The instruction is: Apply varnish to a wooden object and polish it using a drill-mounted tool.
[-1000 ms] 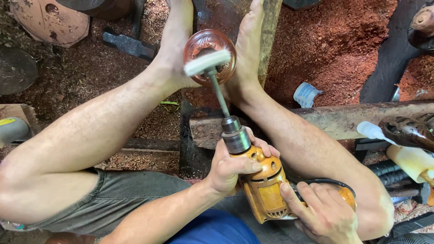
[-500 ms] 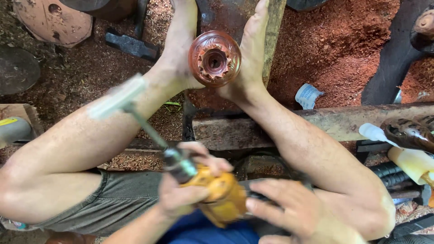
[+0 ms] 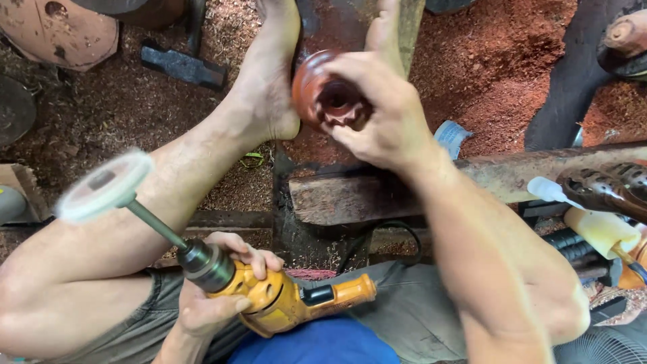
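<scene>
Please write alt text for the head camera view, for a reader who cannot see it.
Seen from above, a seated person's right hand grips a round reddish wooden piece held between bare feet, while the left hand holds a yellow drill with a white buffing wheel aside. Red sawdust covers the ground.

Floor: bare ground covered in reddish-brown sawdust (image 3: 492,61), darker and mixed with wood chips at the left (image 3: 101,114).
Beam: a weathered grey-brown timber (image 3: 539,172) is laid across the right side, ending in a rough wooden block (image 3: 340,199).
Clutter, left: a dark iron hammer head (image 3: 182,65) lies on the chips; a rounded terracotta-coloured vessel (image 3: 57,30) is seen at the upper corner.
Light: soft, even daylight.
</scene>
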